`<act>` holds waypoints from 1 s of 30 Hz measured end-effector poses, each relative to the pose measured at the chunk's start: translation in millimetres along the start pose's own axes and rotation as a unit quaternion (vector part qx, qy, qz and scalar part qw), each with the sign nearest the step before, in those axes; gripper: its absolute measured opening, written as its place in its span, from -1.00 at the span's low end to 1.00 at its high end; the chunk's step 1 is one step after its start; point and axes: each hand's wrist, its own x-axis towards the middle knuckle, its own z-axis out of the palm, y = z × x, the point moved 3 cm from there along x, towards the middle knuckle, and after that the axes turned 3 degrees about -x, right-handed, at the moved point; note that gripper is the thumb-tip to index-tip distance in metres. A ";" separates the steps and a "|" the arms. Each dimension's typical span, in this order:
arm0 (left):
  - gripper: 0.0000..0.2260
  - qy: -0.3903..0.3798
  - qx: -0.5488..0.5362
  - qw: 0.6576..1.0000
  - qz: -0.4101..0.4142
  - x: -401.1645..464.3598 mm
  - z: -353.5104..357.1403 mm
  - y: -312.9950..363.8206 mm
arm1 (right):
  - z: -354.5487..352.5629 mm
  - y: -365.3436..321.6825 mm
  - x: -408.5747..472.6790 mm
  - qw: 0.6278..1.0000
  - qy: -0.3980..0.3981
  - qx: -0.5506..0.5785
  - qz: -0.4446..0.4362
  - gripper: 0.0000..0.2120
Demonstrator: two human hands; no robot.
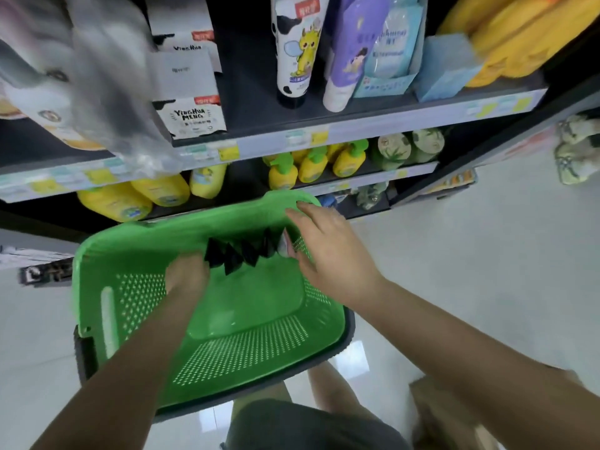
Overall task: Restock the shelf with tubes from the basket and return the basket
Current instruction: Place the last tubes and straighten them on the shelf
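Picking-up step: both hands reach into the green basket (pixel 207 336). The left hand (pixel 186 274) grips the black-capped tubes (pixel 240 254) at its far wall; the right hand (pixel 328 251), fingers relaxed, rests beside them. Next, I judge, lift them to the shelf (pixel 259 128).

Both hands in green basket (pixel 256 352): left hand (pixel 186 274) grips black-capped tubes (pixel 240 253), right hand (pixel 328 251) spread beside them.
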 end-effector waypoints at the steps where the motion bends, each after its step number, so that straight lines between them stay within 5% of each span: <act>1: -0.79 -0.013 0.005 1.000 -0.016 8.2 6.7 -0.3 | 1.2 1.5 -1.2 1.000 0.005 0.001 0.001 -0.43; 14: -0.77 -0.069 -0.005 0.989 -0.127 46.3 40.8 -6.3 | 16.3 17.8 -16.8 0.999 0.008 0.029 0.043 -0.40; 20: -0.72 -0.019 -0.202 0.974 -0.103 5.9 4.7 -11.5 | -3.8 13.8 -20.5 0.999 -0.014 0.026 0.045 -0.44; 27: -0.83 0.054 -0.553 0.830 -0.053 -117.9 -117.5 14.4 | -53.6 -9.6 -16.4 0.998 -0.031 0.050 0.011 -0.42; 30: -0.60 0.076 -0.660 0.747 0.021 -170.0 -180.6 39.2 | -82.4 -29.8 -13.9 0.993 -0.050 0.108 -0.012 -0.33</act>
